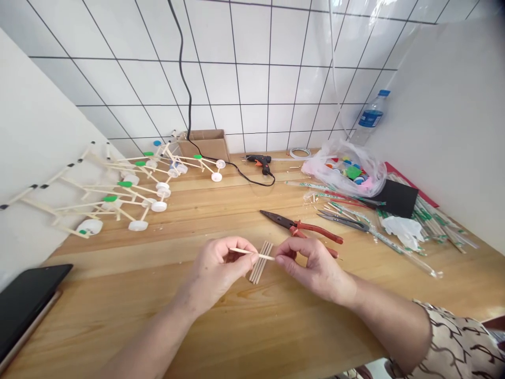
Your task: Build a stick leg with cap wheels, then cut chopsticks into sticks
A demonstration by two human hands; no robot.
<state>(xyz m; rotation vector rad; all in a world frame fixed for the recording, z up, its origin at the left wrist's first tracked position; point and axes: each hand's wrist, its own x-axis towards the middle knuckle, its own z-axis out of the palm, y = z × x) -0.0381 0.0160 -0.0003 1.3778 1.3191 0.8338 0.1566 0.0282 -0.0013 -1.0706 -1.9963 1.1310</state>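
Note:
A thin wooden stick (265, 257) is held between my two hands above the table. My left hand (223, 268) pinches it between thumb and fingers, with one end showing past the fingers. The other end is pinched by the fingertips of my right hand (313, 268). Below and between the hands, several short wooden sticks (259, 269) lie side by side on the wooden table (189, 316). Pliers with red handles (315, 227) rest just beyond my right hand, their jaws pointing to the upper left.
Stick-built models with white wheels (138, 225) stand at left, near a phone (33, 295). A glue gun (260, 160) and cardboard box (209, 143) are at the back. On the right are a bag of caps (347, 171), scissors (347, 221), wrapped sticks (437, 223) and a bottle (370, 118).

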